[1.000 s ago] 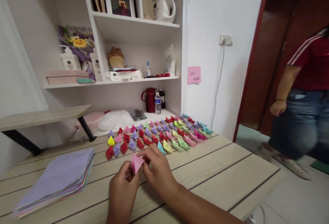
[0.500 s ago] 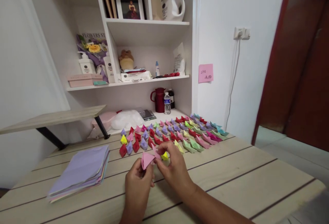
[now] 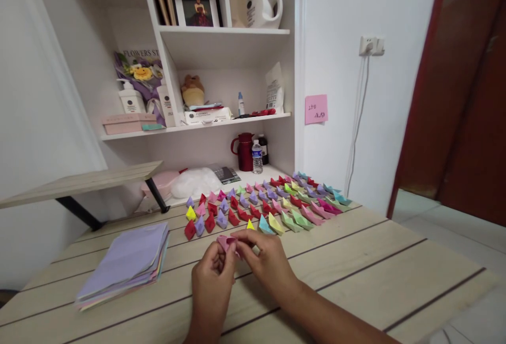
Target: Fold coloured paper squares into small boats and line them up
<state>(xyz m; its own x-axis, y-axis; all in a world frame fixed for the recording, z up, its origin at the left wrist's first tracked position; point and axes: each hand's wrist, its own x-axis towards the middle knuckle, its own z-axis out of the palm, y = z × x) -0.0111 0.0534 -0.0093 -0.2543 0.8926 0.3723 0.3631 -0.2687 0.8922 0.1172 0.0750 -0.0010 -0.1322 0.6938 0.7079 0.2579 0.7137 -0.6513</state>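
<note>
A small folded pink paper (image 3: 225, 242) is pinched between both my hands just above the wooden table (image 3: 356, 265). My left hand (image 3: 211, 283) grips it from below, fingers curled. My right hand (image 3: 264, 262) pinches its right side with thumb and fingertips. Just beyond my hands, several small paper boats (image 3: 264, 204) in red, purple, pink, yellow and green lie in rows across the table. A stack of coloured paper sheets (image 3: 128, 262), purple on top, lies to the left of my hands.
White shelves (image 3: 221, 33) behind the table hold bottles, a framed picture and a white kettle (image 3: 264, 6). A red jug (image 3: 245, 153) and water bottle stand below. A raised wooden board (image 3: 79, 182) is at left. A pink note (image 3: 315, 109) hangs on the wall; a red-brown door (image 3: 462, 96) is at right.
The view swung left, and the person in a red top by the door is out of sight. The pink paper has gone from an upright flat shape to a smaller, lower fold between my fingers.
</note>
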